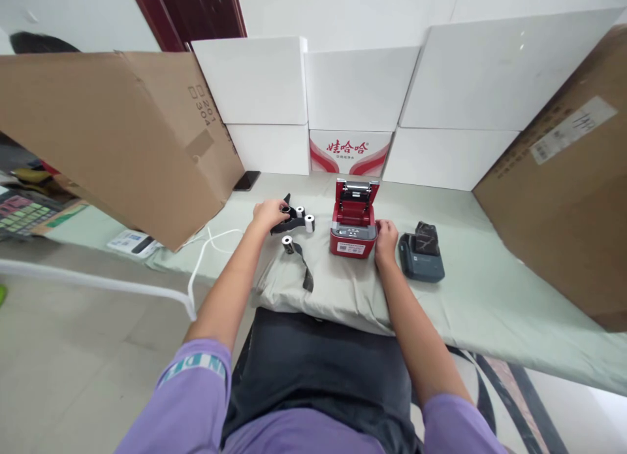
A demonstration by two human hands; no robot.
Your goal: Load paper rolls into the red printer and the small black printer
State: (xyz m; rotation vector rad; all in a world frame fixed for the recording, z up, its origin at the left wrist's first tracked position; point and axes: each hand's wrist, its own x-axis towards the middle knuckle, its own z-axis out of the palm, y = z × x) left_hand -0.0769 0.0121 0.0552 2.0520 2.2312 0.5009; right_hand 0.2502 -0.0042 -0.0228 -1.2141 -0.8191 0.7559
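A red receipt printer [351,238] stands on the cloth-covered table with its lid raised and its paper bay exposed. My right hand [386,240] is closed against the printer's right side, its fingers partly hidden. To the left of the printer, the fingers of my left hand [270,215] pinch a dark-wrapped paper roll [287,210]. Two white paper rolls, one at the back [300,211] and another paper roll [309,223], stand close beside that hand, among black strips. Nearer to me lies a paper roll [288,244] with a dark strip [307,275] trailing from it.
A dark grey device [422,261] with a black block [427,238] on top sits at the right. Large cardboard boxes flank the table, left [147,127] and right [563,179]. White boxes [353,88] line the back. A phone [247,180] and white cable [198,261] lie left.
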